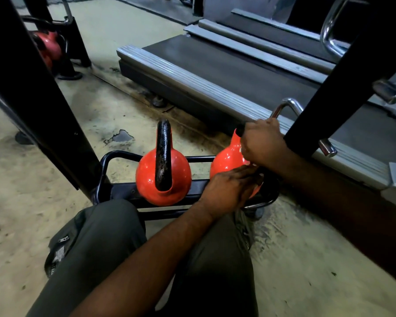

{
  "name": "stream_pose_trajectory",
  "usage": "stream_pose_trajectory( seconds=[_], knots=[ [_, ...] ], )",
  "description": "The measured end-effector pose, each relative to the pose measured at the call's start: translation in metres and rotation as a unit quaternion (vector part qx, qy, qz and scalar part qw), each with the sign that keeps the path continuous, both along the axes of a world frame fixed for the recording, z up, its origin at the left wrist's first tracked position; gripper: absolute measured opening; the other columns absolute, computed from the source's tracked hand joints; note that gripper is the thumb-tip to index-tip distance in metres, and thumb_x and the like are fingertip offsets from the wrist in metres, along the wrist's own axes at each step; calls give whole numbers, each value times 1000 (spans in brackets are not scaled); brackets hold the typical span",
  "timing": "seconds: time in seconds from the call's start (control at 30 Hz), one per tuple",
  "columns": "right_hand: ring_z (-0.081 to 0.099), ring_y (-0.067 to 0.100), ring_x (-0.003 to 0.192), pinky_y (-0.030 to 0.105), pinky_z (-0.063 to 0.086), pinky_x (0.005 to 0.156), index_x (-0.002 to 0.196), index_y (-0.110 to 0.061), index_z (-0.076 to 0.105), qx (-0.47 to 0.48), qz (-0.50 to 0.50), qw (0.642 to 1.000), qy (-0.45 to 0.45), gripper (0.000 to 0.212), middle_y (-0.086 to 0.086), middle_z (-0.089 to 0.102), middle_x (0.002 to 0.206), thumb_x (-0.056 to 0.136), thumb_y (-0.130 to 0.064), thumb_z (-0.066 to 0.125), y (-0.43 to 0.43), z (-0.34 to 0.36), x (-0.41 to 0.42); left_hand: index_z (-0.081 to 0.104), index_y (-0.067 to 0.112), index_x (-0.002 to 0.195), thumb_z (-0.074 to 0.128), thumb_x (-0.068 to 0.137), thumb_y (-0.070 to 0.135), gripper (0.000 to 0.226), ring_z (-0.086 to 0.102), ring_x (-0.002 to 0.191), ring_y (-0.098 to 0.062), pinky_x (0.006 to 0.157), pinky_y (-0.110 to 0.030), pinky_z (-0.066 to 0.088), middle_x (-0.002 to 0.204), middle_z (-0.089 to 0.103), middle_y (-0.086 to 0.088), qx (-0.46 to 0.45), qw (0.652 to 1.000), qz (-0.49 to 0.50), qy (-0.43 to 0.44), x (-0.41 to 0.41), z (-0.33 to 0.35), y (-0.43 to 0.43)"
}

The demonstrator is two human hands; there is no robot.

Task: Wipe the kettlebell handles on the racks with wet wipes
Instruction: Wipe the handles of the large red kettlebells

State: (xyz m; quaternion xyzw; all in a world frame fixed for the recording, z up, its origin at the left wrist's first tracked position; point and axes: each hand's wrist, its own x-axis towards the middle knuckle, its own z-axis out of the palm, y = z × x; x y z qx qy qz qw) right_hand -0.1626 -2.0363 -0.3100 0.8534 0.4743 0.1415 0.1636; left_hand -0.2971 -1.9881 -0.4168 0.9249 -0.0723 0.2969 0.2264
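Red-orange iron on a low black rack [192,188], which we take as our landmark, reading from left to right. Well beyond the rack's left end a far kettlebell [48,46] sits in shadow with no hand near it. On the rack's left half stands the left kettlebell [164,179]. Its black left handle [164,154] is upright and glistens in patches, so we judge it already wiped, though the sheen alone cannot prove it. On the rack's right half the left hand [229,186] lies across the right kettlebell [226,160], fingers straight and flat, steadying it and gripping nothing. Above it the right hand [261,143] is curled tightly round the right handle [239,131]. Small white slivers at the hand's lower edge are probably the wipe [246,160], but we cannot tell how it is held. Beyond the rack's right end lies a treadmill [215,72]. We judge the work on this rack about half done: the right handle is in hand, and the far kettlebell is probably still to come.
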Motion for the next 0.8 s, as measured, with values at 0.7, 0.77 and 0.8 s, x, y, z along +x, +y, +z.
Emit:
stream_pose_trajectory(
  seconds=[0.7,0.77,0.8],
  knots=[
    [66,32,107,43,39,101,104,-4,72,203,86,974,59,35,16,70,112,84,-19,47,-50,-46,-15,66,11,125,61,88,4,37,56,124,-10,112,-24,38,128,65,-6,-300,946,32,118,110,35,104],
    [60,38,117,52,27,109,101,-4,73,63,128,989,-37,46,19,67,117,82,-25,38,-46,-50,-16,68,9,122,63,91,4,32,59,117,-7,107,-19,40,125,68,-5,-291,943,5,160,121,48,108],
    [54,41,124,58,20,113,105,-3,73,-18,118,991,-63,48,22,65,121,85,-25,35,-40,-45,-21,70,9,120,63,91,5,29,60,115,-6,105,-20,42,122,69,-4,-277,945,-5,176,127,53,109]
  ],
)
